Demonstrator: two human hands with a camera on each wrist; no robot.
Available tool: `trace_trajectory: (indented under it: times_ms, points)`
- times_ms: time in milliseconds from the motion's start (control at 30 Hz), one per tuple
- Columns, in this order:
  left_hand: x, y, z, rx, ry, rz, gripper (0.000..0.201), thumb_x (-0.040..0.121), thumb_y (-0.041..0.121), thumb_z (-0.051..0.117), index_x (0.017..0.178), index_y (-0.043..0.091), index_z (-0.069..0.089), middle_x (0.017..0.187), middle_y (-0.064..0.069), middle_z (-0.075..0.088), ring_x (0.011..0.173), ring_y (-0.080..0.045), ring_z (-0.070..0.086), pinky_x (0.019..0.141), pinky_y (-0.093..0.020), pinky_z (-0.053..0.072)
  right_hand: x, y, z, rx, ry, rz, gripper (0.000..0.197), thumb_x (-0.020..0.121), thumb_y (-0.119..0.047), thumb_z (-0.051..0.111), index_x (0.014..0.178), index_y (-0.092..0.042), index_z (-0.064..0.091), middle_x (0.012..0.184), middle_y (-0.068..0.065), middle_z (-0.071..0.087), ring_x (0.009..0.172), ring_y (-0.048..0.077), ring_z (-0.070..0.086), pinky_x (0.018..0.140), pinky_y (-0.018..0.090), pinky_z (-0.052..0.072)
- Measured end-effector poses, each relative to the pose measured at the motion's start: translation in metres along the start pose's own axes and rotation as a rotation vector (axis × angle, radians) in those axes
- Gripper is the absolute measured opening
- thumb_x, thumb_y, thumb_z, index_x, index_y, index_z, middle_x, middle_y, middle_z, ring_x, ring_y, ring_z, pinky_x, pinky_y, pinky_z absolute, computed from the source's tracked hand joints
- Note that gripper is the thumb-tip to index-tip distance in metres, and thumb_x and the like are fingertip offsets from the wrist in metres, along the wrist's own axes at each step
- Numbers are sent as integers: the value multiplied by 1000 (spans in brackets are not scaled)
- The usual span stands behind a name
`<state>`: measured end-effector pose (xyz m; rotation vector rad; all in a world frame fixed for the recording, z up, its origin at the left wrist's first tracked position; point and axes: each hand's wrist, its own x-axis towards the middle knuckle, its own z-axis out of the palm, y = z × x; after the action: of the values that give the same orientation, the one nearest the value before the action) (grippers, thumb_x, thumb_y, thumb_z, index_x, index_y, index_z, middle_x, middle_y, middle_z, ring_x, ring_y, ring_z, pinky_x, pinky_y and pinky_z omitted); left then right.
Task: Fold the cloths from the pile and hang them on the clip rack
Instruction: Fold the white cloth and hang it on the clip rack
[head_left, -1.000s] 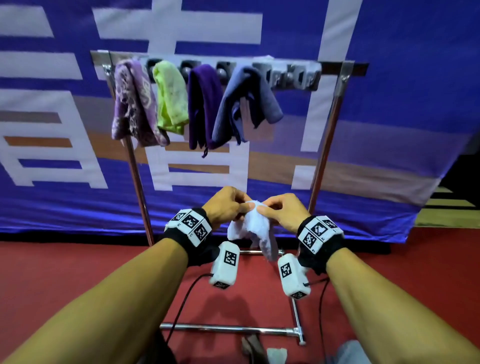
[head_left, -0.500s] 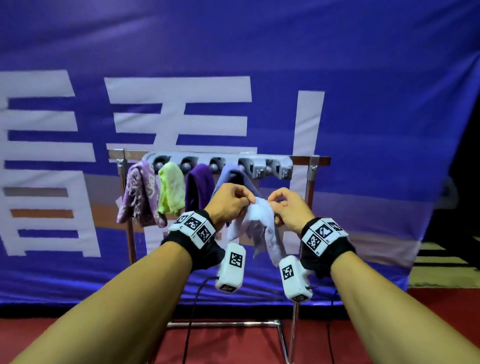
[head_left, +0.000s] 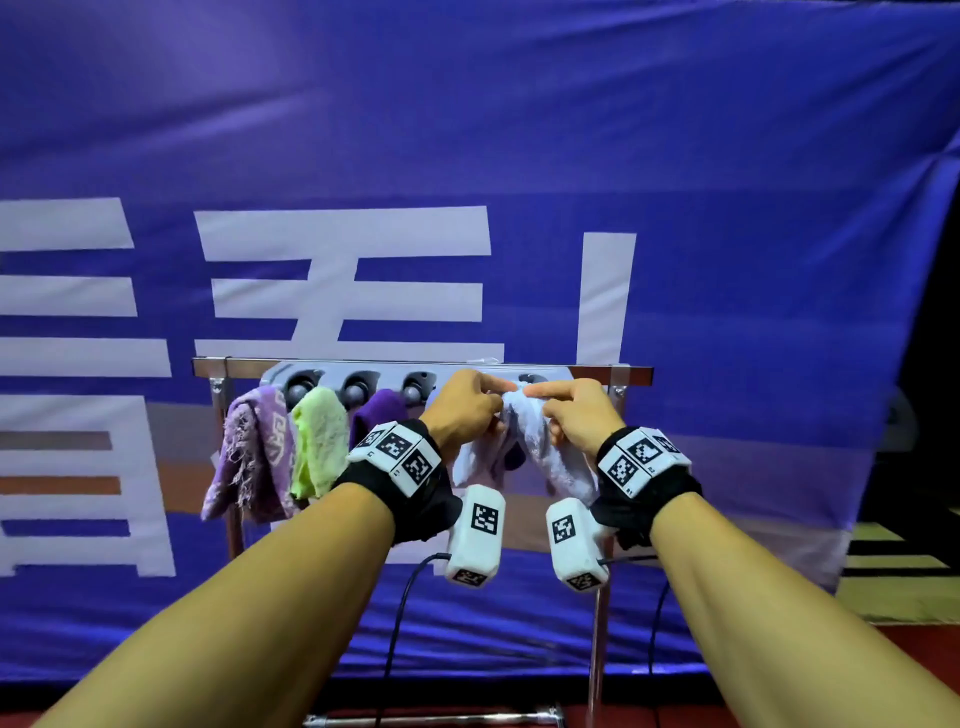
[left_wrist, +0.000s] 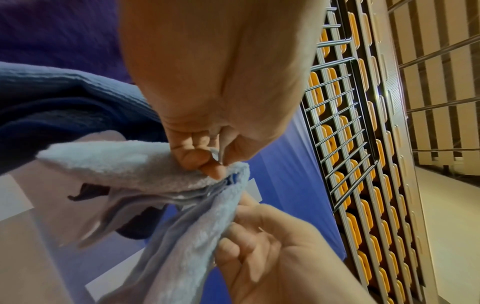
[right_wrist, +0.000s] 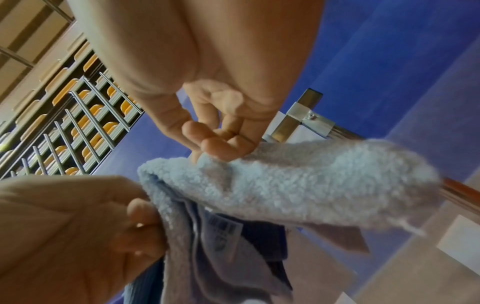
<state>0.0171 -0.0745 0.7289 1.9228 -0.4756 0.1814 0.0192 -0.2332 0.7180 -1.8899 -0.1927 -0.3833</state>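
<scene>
Banner (head_left: 727, 208) behind rack (head_left: 636, 375), red floor (head_left: 924, 675)

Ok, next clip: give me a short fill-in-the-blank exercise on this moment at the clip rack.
1. Both hands pinch a pale ____ cloth at the clip rack.
2. The cloth hanging between the two purple ones is ____.
3. The left hand and right hand hold the cloth's ____ edge.

Missing words: blue; green; top

Hung cloths (head_left: 291, 447) crowd the clip rack's (head_left: 597, 375) left; right end seems free.
</scene>
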Motion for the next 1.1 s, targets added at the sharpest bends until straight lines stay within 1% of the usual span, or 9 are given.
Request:
trace_trajectory:
  times_ms: [133, 300, 467, 567, 633, 800, 900, 1000, 1100]
  points:
    - [14, -1, -2, 24, 13, -4, 31, 74, 2, 46, 91, -3, 71, 72, -16, 63, 60, -19, 51, 59, -28, 43, 17, -4, 9, 10, -3, 16, 39, 87, 9, 42, 116, -4, 66, 35, -9, 49, 30, 4, 41, 39, 16, 38]
    - [23, -12, 5, 105, -29, -74, 27, 79, 3, 49, 89, -17, 63, 67, -17, 55, 54, -20, 46, 45, -20, 37, 34, 15, 25, -54, -67, 24, 32, 88, 7, 46, 109, -1, 69, 45, -7, 54, 39, 7, 46, 46, 21, 39]
    - [28, -27, 9, 108, -53, -134, 27, 82, -10, 39, 73, -3, 64, 63, -19, 61, 53, -26, 59, 48, -25, 49, 37, 33, 30, -67, -45, -19, 22, 92, -3, 52, 100, -4, 72, 68, 14, 65, 56, 23, 54, 55, 29, 46]
    - [28, -27, 6, 127, -56, -185, 21, 71, -10, 39, 62, 3, 53, 56, -14, 53, 63, -27, 57, 58, -38, 47, 37, 32, 30, -61, -43, 4, 21, 91, -8, 54, 92, -11, 75, 64, 10, 65, 49, 19, 54, 49, 27, 45]
    - [26, -26, 5, 96, -24, -208, 30, 78, -11, 40, 56, 10, 41, 51, -9, 46, 60, -27, 60, 55, -35, 47, 35, 29, 27, -57, -43, 39, 24, 90, -8, 50, 95, -13, 73, 62, 8, 64, 49, 22, 56, 49, 27, 46]
    - [12, -17, 3, -62, 9, -203, 21, 98, 18, 45, 87, 3, 53, 74, -18, 56, 54, -28, 64, 71, -47, 60, 19, 26, 16, -217, -3, 3, 51, 80, -45, 39, 94, -4, 65, 94, 22, 69, 79, 39, 67, 64, 47, 58]
    - [5, -9, 1, -101, 13, -192, 32, 97, 35, 44, 88, 5, 52, 81, -19, 48, 58, -29, 63, 87, -61, 52, 7, 22, 6, -197, 0, 10, 62, 86, -54, 37, 97, -1, 67, 99, 17, 72, 92, 30, 67, 84, 50, 55]
    - [-7, -1, 0, -166, 44, -187, 43, 103, 36, 38, 98, -1, 60, 100, -16, 63, 74, -34, 61, 82, -49, 55, -8, 12, -1, -65, -32, 63, 44, 102, -38, 35, 113, -9, 66, 98, 10, 71, 92, 22, 66, 72, 33, 53]
    - [-20, 0, -2, -210, 49, -185, 54, 103, 41, 33, 109, -5, 61, 105, -25, 67, 70, -30, 62, 66, -33, 54, -27, 6, -4, 45, -62, 89, 45, 103, -38, 34, 113, -7, 64, 100, 17, 71, 86, 24, 65, 66, 28, 49]
